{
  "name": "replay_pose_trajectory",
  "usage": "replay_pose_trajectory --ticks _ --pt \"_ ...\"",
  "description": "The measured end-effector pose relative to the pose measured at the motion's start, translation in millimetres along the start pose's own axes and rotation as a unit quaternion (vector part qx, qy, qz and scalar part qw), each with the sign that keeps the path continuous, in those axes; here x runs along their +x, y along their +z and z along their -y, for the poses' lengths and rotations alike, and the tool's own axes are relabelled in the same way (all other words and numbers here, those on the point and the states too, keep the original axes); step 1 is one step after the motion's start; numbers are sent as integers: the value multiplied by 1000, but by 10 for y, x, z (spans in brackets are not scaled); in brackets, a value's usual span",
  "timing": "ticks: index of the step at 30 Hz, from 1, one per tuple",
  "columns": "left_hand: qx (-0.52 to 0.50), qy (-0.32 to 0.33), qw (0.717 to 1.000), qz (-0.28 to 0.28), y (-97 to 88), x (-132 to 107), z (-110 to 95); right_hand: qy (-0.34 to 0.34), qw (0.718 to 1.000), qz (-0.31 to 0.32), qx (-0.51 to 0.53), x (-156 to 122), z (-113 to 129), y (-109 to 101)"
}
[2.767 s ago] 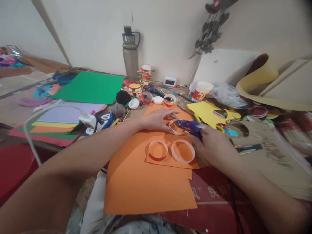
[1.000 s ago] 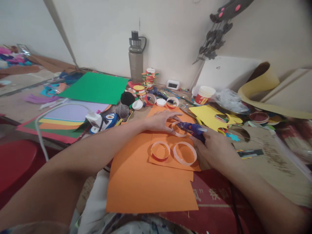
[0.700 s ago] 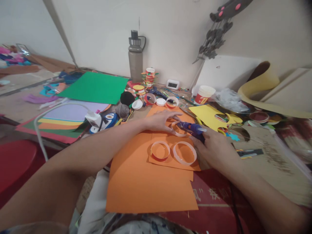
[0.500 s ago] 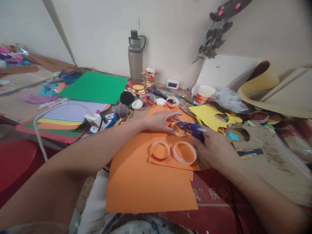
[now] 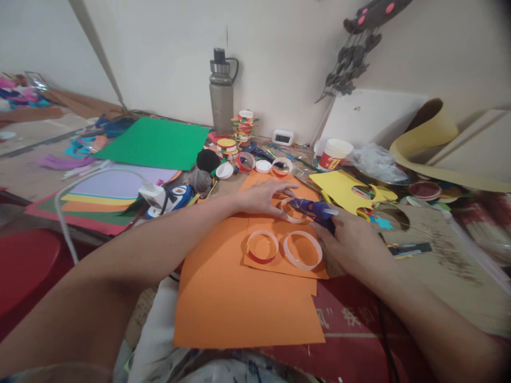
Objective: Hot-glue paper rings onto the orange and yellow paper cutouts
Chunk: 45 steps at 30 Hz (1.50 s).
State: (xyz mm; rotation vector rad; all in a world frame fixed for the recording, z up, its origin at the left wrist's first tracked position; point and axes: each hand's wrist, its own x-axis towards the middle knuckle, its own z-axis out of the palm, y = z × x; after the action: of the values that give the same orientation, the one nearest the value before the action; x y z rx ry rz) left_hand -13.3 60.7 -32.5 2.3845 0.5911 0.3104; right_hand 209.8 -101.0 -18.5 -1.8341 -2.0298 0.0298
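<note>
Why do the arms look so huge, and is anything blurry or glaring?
Head view: the wide lens swells both forearms at the bottom edge. Head view: the right edge looks smeared and dim. Head view: the middle is sharp, where the left hand touches a ring and the right hand holds the glue gun. Head view: soft light, faint shadows, no glare.

We find both forearms (image 5: 159,250) extended forward, converging. Our left hand (image 5: 261,198) lies flat, palm down; our right hand (image 5: 351,242) is curled in a grip.
</note>
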Motion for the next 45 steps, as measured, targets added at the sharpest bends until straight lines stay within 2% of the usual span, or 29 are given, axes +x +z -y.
replay_pose_trajectory --ticks 18,30,45 --pt "19 -9 1000 -1 -12 -8 -16 12 999 11 -46 27 39 -37" --pt "25 -7 1000 -3 -4 0 -11 17 1000 9 -14 12 -14 13" --pt "23 -12 1000 1 -16 -13 -32 18 1000 10 -22 9 3 3"
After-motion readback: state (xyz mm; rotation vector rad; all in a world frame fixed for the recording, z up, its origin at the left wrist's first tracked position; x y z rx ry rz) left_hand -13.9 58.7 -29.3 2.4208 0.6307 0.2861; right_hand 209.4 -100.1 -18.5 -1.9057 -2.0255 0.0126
